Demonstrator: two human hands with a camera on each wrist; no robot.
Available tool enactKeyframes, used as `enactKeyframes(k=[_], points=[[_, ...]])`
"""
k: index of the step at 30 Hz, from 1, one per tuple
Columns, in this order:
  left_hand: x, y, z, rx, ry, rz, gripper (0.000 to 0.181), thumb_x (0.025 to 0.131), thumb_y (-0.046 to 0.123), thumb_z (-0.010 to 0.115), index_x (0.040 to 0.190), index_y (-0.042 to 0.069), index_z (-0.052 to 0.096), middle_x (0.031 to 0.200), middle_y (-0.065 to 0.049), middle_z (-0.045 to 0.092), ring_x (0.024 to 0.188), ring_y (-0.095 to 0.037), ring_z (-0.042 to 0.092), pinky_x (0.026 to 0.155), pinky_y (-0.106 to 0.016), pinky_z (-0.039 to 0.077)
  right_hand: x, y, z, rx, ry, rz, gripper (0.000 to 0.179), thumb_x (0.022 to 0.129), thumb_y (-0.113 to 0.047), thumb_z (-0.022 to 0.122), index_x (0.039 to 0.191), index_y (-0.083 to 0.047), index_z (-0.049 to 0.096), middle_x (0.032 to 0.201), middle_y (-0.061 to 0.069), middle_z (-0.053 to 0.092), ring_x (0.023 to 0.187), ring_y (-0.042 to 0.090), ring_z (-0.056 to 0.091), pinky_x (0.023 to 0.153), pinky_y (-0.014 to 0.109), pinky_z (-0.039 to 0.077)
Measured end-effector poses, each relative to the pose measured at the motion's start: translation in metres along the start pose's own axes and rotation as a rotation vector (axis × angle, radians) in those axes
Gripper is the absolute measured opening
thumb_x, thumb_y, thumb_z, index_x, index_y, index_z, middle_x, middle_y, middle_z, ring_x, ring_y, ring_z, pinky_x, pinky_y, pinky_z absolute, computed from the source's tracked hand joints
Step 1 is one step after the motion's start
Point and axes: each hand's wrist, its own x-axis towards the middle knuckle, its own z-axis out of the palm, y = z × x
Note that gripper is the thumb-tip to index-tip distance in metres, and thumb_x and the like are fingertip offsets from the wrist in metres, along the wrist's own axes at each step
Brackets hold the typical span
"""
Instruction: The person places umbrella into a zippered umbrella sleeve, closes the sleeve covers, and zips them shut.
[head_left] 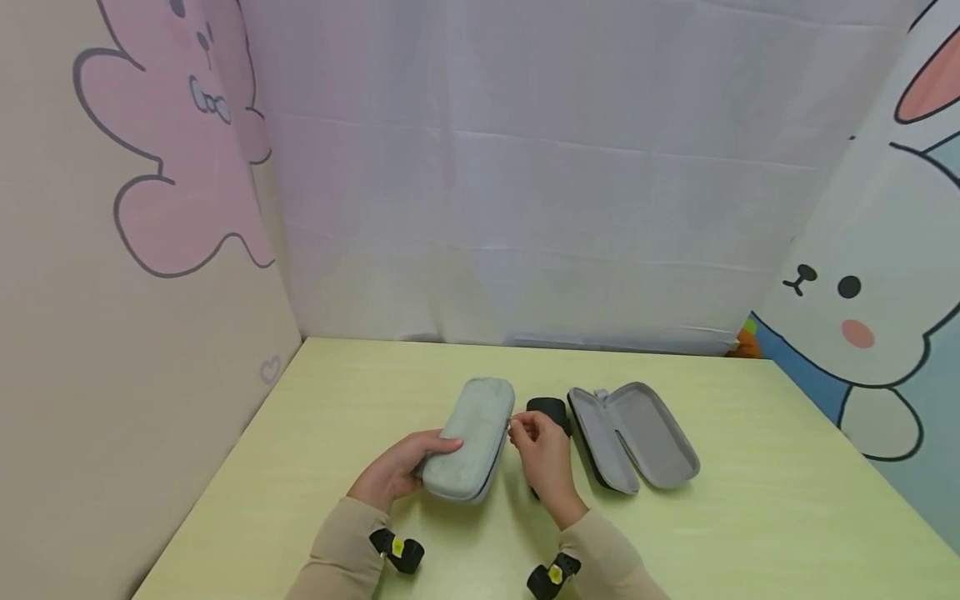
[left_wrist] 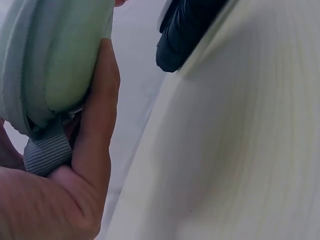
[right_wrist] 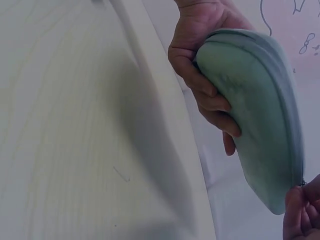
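A pale green zip case (head_left: 472,433) is held above the table, tilted, and it looks closed along the part of its seam that shows. My left hand (head_left: 397,471) grips its near left end, thumb on top and fingers curled underneath, as the right wrist view shows. A grey webbing loop (left_wrist: 47,152) hangs from that end beside the left palm. At the case's right edge my right hand (head_left: 546,462) pinches a small zipper pull (right_wrist: 303,183), mostly hidden by the fingertips.
To the right, a grey hard case (head_left: 652,437) lies spread open on the pale yellow table (head_left: 750,517). A black object (head_left: 549,408), partly hidden behind the right hand, lies between the two cases. A white cloth (head_left: 525,208) hangs along the table's back edge.
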Motion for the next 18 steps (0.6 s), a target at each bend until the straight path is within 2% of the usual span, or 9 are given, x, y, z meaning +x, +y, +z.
enactKeyframes(k=[6,10,18], points=[[0.0001,-0.0024,-0.0014,0.015,-0.012,0.005,0.061,0.087,0.020,0.059,0.137,-0.006,0.037,0.102,-0.008,0.063,0.088,-0.018,0.061,0.077,-0.033,0.048,0.0028,0.0059,-0.0013,-0.053,0.047,-0.030,0.006,0.089,-0.003,0.061,0.090,0.001,0.065,0.076,0.006,0.065,0.066,0.017,0.061,0.054,0.021,0.045],[0.0007,-0.0024,-0.0004,0.012,0.002,0.002,0.060,0.086,0.020,0.060,0.136,-0.006,0.038,0.101,-0.007,0.063,0.088,-0.017,0.061,0.076,-0.033,0.048,0.0042,0.0067,-0.0005,-0.059,0.067,-0.027,0.006,0.089,-0.004,0.061,0.090,0.000,0.065,0.075,0.005,0.065,0.066,0.016,0.061,0.054,0.022,0.045],[0.0035,-0.0031,-0.0005,-0.006,0.027,0.028,0.059,0.087,0.020,0.060,0.135,-0.007,0.039,0.098,-0.007,0.064,0.086,-0.018,0.062,0.075,-0.033,0.049,0.0055,0.0084,0.0002,-0.081,0.070,0.026,0.007,0.090,-0.007,0.060,0.090,-0.001,0.066,0.074,0.002,0.064,0.064,0.014,0.058,0.052,0.024,0.044]])
